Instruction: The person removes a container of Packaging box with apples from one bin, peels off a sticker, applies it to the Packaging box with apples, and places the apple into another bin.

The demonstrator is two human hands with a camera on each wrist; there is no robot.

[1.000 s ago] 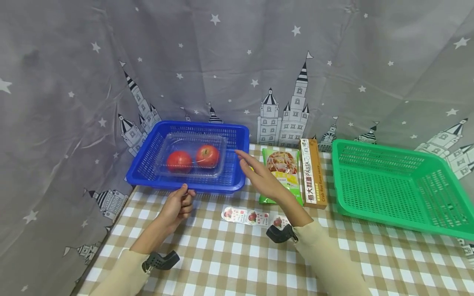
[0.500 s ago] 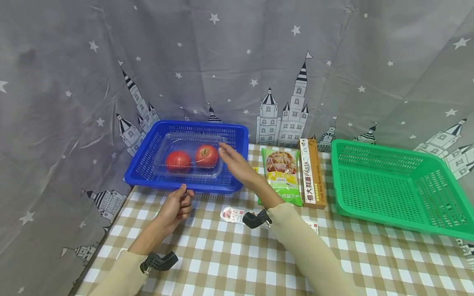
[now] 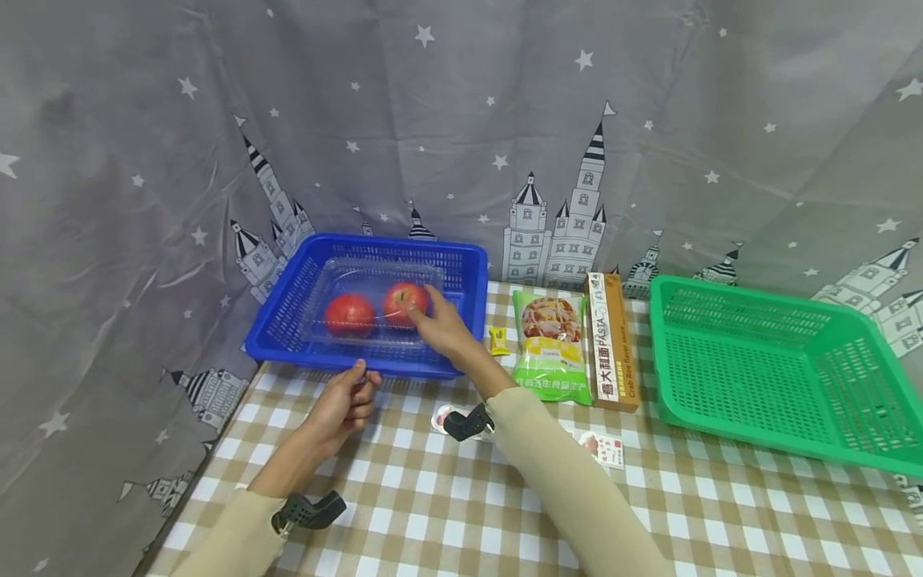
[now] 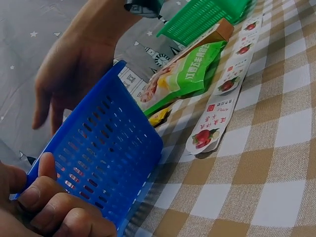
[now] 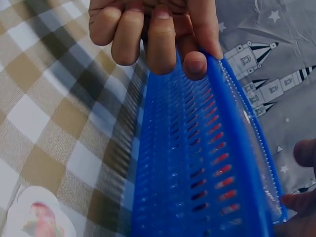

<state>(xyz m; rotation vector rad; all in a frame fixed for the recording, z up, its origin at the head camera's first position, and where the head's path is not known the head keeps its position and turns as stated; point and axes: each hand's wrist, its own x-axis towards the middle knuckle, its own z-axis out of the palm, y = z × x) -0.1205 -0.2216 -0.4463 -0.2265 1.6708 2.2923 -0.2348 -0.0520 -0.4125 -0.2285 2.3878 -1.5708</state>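
My left hand [image 3: 346, 405] pinches the near rim of the blue basket [image 3: 469, 264] between thumb and curled fingers; in the right wrist view its fingers [image 5: 163, 44] wrap the rim. Inside the basket lies a clear plastic container [image 3: 360, 272], with two red apples, a left one [image 3: 349, 315] and a right one [image 3: 398, 302], seen within its outline. Over the basket's right side, my right hand [image 3: 443, 324] is held with thumb and fingers spread, thumb overlapping the right apple in the head view. In the left wrist view the right hand [image 4: 76, 74] hangs relaxed beyond the basket rim.
Right of the blue basket lie a small yellow packet [image 3: 498, 340], a green food bag [image 3: 551, 349] and a pasta box [image 3: 611, 344]. A green basket [image 3: 743, 425] stands farther right. A strip of apple labels [image 3: 602, 450] lies in front, partly under the right sleeve.
My right hand has moved left, from beside the basket's right rim to over the right apple. The left hand has stayed at the near rim.
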